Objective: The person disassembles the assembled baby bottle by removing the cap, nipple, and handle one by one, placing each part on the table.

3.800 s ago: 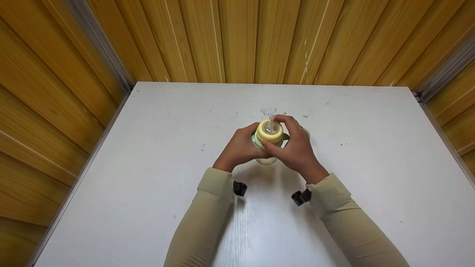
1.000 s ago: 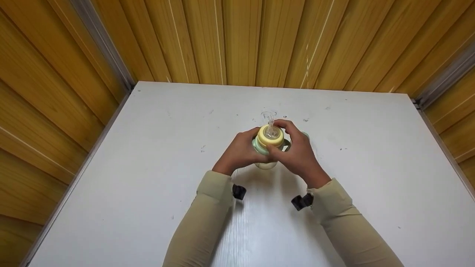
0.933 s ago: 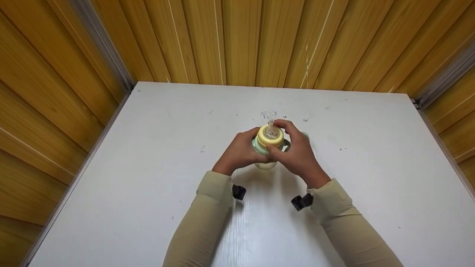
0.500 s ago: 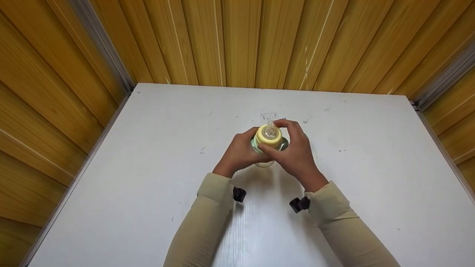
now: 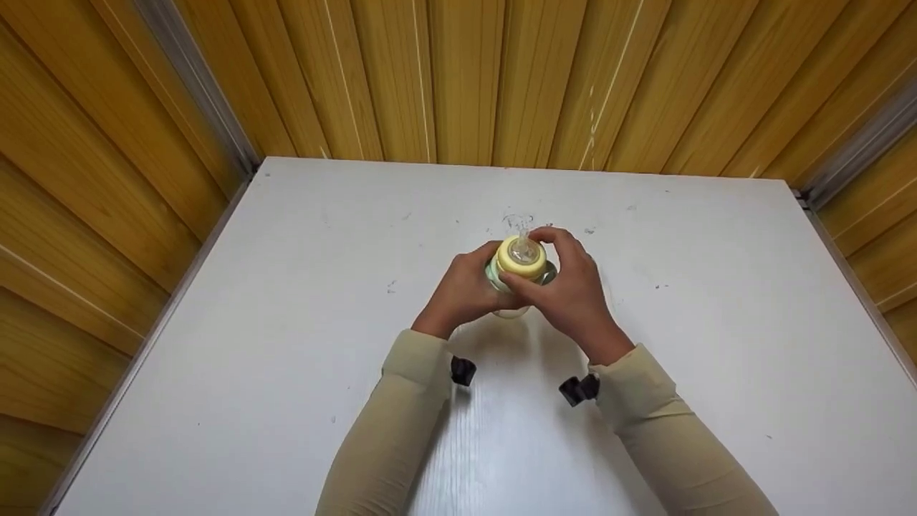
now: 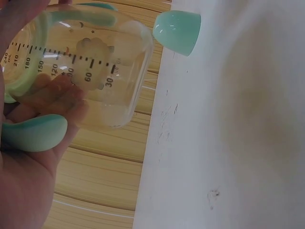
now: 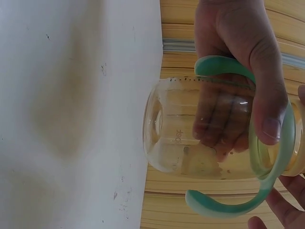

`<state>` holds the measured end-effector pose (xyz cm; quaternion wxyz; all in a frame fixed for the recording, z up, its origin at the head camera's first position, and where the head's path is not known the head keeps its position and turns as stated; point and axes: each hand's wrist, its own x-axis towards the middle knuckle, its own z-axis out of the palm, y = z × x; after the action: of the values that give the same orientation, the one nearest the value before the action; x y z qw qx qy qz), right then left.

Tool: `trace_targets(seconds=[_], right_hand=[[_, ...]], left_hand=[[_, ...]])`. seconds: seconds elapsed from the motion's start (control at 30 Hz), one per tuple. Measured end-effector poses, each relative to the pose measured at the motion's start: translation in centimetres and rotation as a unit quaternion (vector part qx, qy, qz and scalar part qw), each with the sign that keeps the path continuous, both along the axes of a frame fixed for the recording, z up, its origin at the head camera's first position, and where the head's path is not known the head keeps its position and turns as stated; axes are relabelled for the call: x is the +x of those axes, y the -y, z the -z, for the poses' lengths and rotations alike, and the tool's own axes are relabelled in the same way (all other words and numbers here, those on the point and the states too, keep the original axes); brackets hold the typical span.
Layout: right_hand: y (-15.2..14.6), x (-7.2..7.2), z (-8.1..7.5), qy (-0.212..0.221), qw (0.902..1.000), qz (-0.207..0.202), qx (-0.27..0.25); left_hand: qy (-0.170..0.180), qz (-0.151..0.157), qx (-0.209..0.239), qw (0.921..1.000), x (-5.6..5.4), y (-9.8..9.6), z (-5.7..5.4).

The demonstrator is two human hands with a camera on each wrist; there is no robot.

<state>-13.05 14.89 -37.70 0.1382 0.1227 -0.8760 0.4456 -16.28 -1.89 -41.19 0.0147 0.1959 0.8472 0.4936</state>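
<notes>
A clear baby bottle (image 7: 205, 143) with measuring marks is held over the table, teat end up and tilted. My left hand (image 5: 466, 287) grips its body, and the fingers show through the clear wall in both wrist views. Two curved green handles (image 7: 228, 207) stick out from a green ring round the neck. On top sits a yellow collar (image 5: 521, 269) with a clear teat (image 5: 524, 249). My right hand (image 5: 577, 287) holds the collar between thumb and fingers, the thumb across its front. In the left wrist view a green dome-shaped cap (image 6: 178, 32) stands on the table.
The white table (image 5: 286, 322) bears small dark scuffs. Yellow wood-look panels (image 5: 458, 79) rise behind it and at the sides, with metal posts (image 5: 204, 86) at the corners. Black wrist cameras (image 5: 579, 390) hang under both sleeves.
Over the last second the right thumb has slid left along the front of the collar. Both hands and the bottle have shifted slightly, and the cap has become hidden behind the right hand in the head view.
</notes>
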Motion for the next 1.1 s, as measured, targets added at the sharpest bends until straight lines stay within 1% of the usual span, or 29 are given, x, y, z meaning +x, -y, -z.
trace_targets(seconds=[0.23, 0.53, 0.9, 1.1], right_hand=[[-0.17, 0.04, -0.12, 0.009, 0.9998, -0.016, -0.009], [-0.3, 0.17, -0.29, 0.028, 0.9991, -0.031, -0.011], [-0.41, 0.16, -0.38, 0.006, 0.9992, -0.036, -0.018], [-0.62, 0.16, -0.27, -0.015, 0.9986, -0.038, -0.032]], left_hand=[[0.003, 0.018, 0.024, 0.9995, 0.01, 0.15, 0.19], [0.022, 0.021, 0.029, 0.9991, 0.02, 0.16, 0.3], [0.032, 0.02, 0.027, 0.9989, 0.06, 0.35, 0.6], [0.03, 0.015, 0.024, 0.9992, -0.03, 0.5, 0.75]])
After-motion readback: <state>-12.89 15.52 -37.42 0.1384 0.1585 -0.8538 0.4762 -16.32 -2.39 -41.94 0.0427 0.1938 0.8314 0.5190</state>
